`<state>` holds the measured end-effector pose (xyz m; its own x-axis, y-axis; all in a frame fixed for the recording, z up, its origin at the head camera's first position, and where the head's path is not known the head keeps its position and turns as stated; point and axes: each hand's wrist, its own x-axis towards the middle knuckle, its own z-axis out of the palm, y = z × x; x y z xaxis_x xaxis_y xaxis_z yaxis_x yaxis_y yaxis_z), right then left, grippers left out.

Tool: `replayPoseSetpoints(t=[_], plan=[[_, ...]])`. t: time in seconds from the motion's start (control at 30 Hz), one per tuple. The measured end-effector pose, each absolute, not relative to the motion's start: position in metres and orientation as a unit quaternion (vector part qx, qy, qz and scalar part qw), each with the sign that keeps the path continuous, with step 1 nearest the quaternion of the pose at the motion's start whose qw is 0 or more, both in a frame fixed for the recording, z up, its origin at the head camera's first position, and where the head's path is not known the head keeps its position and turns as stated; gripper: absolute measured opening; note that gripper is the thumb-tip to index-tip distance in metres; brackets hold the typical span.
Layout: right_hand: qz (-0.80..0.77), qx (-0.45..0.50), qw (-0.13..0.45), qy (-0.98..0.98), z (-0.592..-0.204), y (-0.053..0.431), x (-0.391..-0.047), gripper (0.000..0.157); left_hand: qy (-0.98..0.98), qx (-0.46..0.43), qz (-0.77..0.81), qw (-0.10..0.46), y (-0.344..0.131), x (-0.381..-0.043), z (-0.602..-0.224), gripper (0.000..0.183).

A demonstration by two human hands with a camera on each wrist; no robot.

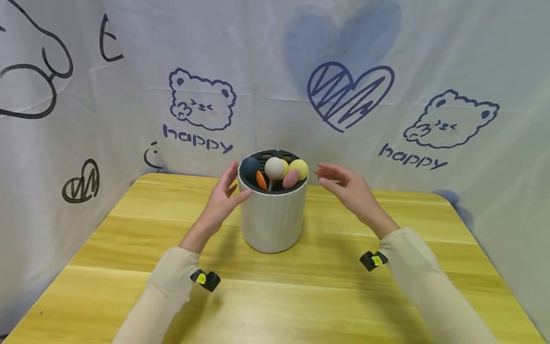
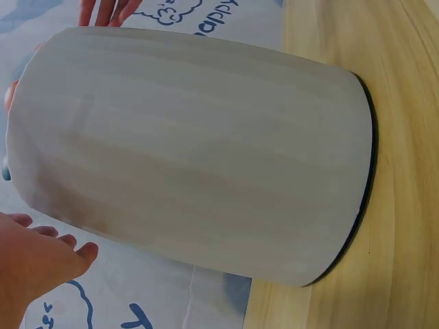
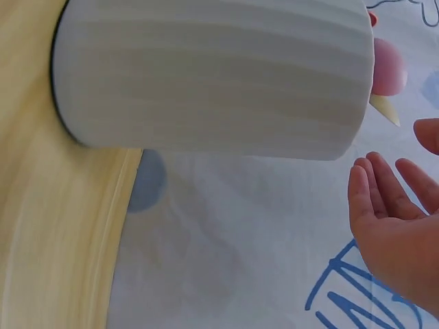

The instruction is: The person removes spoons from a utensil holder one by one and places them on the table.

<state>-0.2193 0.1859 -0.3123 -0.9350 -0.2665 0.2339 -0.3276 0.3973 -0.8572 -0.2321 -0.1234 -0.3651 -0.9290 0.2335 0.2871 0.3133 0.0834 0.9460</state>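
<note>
A white ribbed round holder (image 1: 272,222) with a black slotted insert (image 1: 262,156) stands upright on the wooden table. Several round- and oval-headed pieces stick up from it: dark blue (image 1: 250,168), orange (image 1: 261,180), white (image 1: 274,168), pink (image 1: 290,178) and yellow (image 1: 299,168). The white one has a thin stem; the lower parts of the others are hidden. My left hand (image 1: 221,198) is spread at the holder's left side, fingertips close by the rim. To the right, my right hand (image 1: 345,188) hovers apart from the holder with its fingers loosely bent, holding nothing.
The light wooden table (image 1: 275,306) has rounded far corners. A white cloth (image 1: 266,110) with drawn bears and hearts hangs behind it and along the sides. Small black devices with yellow marks sit at the left wrist (image 1: 205,280) and right wrist (image 1: 374,261).
</note>
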Motion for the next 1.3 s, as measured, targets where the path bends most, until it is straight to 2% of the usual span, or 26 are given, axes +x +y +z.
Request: replayPoseSetpoints(t=[0.43, 0.67, 1.3], plan=[[0.541, 0.17, -0.004, -0.824, -0.299, 0.175, -0.238, 0.042, -0.735, -0.182, -0.652, 0.036, -0.117, -0.232, -0.366, 0.08], [0.544, 0.169, -0.011, -0.822, -0.297, 0.172, -0.243, 0.045, -0.731, -0.186, -0.656, 0.044, -0.114, -0.233, -0.37, 0.076], [0.535, 0.175, -0.015, -0.826, -0.297, 0.158, -0.249, 0.034, -0.737, -0.179, -0.65, 0.055, -0.111, -0.23, -0.371, 0.078]])
